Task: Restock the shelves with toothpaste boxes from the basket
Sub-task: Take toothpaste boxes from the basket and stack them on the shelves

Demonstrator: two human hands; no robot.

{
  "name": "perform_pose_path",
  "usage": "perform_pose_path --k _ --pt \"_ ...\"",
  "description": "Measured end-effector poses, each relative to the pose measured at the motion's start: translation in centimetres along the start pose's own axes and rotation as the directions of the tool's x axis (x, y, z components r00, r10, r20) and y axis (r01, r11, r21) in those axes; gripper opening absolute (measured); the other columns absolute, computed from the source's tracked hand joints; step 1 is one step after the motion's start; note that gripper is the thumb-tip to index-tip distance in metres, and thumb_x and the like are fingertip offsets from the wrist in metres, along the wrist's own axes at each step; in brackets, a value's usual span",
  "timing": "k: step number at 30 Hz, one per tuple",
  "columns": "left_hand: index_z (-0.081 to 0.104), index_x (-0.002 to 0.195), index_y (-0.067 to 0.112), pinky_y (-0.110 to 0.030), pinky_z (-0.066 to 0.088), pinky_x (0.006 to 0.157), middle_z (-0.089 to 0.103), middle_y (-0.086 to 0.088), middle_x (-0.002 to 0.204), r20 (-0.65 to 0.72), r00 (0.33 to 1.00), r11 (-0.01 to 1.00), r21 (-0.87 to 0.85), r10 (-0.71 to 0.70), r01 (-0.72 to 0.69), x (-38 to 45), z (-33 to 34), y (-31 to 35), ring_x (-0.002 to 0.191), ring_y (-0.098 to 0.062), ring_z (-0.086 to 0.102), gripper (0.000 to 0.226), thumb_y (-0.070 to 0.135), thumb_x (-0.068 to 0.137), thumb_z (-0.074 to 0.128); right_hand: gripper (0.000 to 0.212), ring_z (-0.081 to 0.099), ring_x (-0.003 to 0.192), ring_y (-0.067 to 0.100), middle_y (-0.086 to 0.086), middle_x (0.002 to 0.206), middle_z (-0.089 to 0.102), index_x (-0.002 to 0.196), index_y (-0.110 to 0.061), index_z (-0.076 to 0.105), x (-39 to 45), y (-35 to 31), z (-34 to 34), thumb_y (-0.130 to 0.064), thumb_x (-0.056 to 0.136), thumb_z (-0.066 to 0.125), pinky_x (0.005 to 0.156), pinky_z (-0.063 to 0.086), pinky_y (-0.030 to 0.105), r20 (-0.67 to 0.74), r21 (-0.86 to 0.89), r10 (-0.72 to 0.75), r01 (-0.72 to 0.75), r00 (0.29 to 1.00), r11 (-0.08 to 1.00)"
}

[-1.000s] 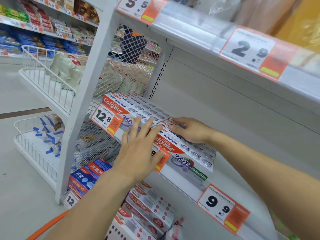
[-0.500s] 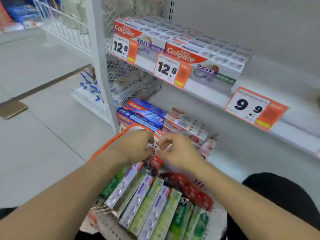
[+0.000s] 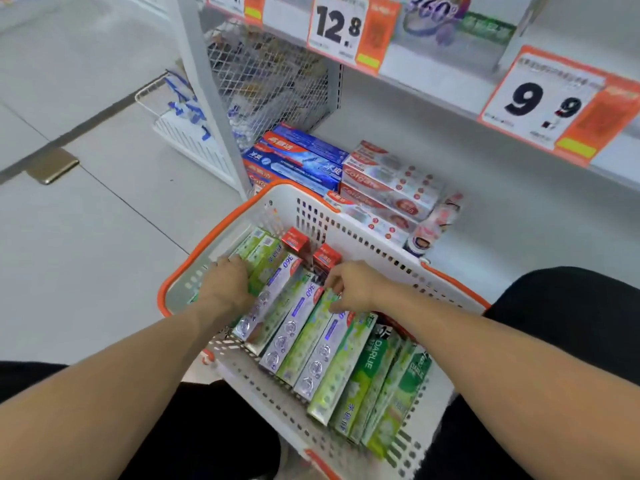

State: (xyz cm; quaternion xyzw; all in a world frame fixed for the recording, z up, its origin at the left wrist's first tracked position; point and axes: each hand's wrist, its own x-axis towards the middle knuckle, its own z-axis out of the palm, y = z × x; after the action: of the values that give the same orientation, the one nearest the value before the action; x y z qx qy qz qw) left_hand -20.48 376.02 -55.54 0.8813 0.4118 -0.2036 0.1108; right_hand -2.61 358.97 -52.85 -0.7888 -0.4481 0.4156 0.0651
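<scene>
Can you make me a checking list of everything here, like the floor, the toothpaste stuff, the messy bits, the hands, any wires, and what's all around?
Surface: pale tiled floor; the basket sits low between the person's knees.
Job's things: white basket with orange rim, holding silver-green 360 boxes, green Darlie boxes and two small red boxes.
Clutter: a loose tube lies on the bottom shelf beside the stacked Colgate boxes.
Grippers: left hand grips boxes at the basket's left; right hand pinches a 360 box's end.
Cables: nothing seen.
Surroundings: 12.8 price tag, 9.9 price tag, wire mesh divider.
</scene>
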Motion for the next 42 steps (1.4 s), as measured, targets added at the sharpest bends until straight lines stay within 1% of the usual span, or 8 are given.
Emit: perform_pose_path --k 5,11,18,21,24,29,35,42 --pt "0.048 0.073 0.014 -0.026 0.036 0.047 0.054 0.0 0.068 0.148 0.989 0.991 -0.133 0.011 0.009 0.2 -1.9 -0.3 0.057 -0.013 0.048 0.04 0.037 0.076 0.082 0.055 0.063 0.108 0.023 0.007 0.122 0.064 0.13 -0.014 0.059 1.2 -1.3 0.0 -0.021 0.081 0.082 0.092 0.052 0.034 -0.074 0.065 -0.063 0.068 0.995 0.996" --pt "0.063 0.106 0.024 -0.031 0.052 0.088 0.071 0.0 0.104 0.33 0.895 0.851 -0.517 0.299 -0.094 -0.8 -4.4 0.8 0.092 -0.017 0.065 0.046 0.042 0.071 0.087 0.106 0.048 0.13 0.025 0.005 0.149 0.042 0.153 -0.03 0.032 0.7 -2.1 -3.4 -0.025 0.066 0.094 0.102 0.049 0.04 -0.081 0.221 -0.151 0.166 0.985 0.961" --pt "0.074 0.106 0.018 -0.028 0.056 0.087 0.078 0.002 0.097 0.332 0.794 0.692 -0.707 0.509 -0.147 -2.6 -5.5 6.8 0.094 -0.019 0.073 0.035 0.025 0.075 0.087 0.056 0.063 0.097 0.018 -0.004 0.108 0.069 0.114 -0.021 0.069 -2.5 -0.3 -5.3 -0.048 0.069 0.087 0.086 0.051 0.031 0.194 -0.122 -0.068 0.093 0.979 0.988" --pt "0.068 0.101 0.015 -0.024 0.049 0.072 0.071 0.005 0.093 0.22 0.88 0.665 -0.735 0.421 -0.135 -2.4 -5.0 9.8 0.087 -0.014 0.066 0.034 0.048 0.09 0.067 0.054 0.066 0.09 0.021 0.002 0.1 0.071 0.103 -0.014 0.071 -4.8 2.7 -6.0 -0.057 0.072 0.081 0.08 0.054 0.033 0.144 -0.207 0.039 -0.009 0.989 0.978" --pt "0.056 0.078 0.011 -0.029 0.042 0.057 0.058 -0.003 0.072 0.089 0.966 0.749 -0.65 0.241 -0.127 -1.5 -2.7 12.2 0.066 -0.019 0.055 0.043 0.046 0.102 0.047 0.051 0.057 0.07 0.019 0.001 0.079 0.061 0.08 -0.012 0.062 -8.0 5.6 -6.6 -0.063 0.081 0.07 0.062 0.044 0.03 0.086 -0.252 0.133 -0.107 0.987 0.962" --pt "0.062 0.082 0.006 -0.031 0.06 0.054 0.067 -0.01 0.072 0.581 0.787 0.969 -0.228 0.21 -0.091 -2.2 3.3 14.2 0.063 -0.022 0.067 0.052 0.057 0.086 0.067 0.059 0.043 0.059 0.011 -0.002 0.069 0.046 0.065 -0.017 0.046 -13.0 8.2 -6.5 -0.07 0.091 0.05 0.052 0.03 0.027 0.022 -0.187 0.281 -0.272 0.96 0.944" --pt "0.055 0.094 0.01 -0.029 0.058 0.057 0.068 -0.007 0.076 0.547 0.803 0.962 -0.015 0.236 -0.272 -3.1 4.9 15.9 0.056 -0.016 0.068 0.059 0.067 0.082 0.066 0.056 0.041 0.056 0.008 -0.004 0.065 0.041 0.061 -0.022 0.037 -16.3 10.6 -4.9 -0.068 0.09 0.053 0.054 0.032 0.023 -0.011 0.073 0.369 -0.368 0.929 0.927" --pt "0.06 0.074 0.007 -0.029 0.061 0.06 0.065 -0.006 0.062 0.591 0.734 0.94 -0.255 0.336 -0.225 -3.1 3.3 17.6 0.063 -0.022 0.074 0.03 0.031 0.083 0.075 0.058 0.04 0.05 0.008 -0.004 0.058 0.04 0.058 -0.02 0.041 -18.0 11.5 -5.3 -0.067 0.089 0.054 0.052 0.03 0.023 -0.015 0.224 0.383 -0.37 0.924 0.901"
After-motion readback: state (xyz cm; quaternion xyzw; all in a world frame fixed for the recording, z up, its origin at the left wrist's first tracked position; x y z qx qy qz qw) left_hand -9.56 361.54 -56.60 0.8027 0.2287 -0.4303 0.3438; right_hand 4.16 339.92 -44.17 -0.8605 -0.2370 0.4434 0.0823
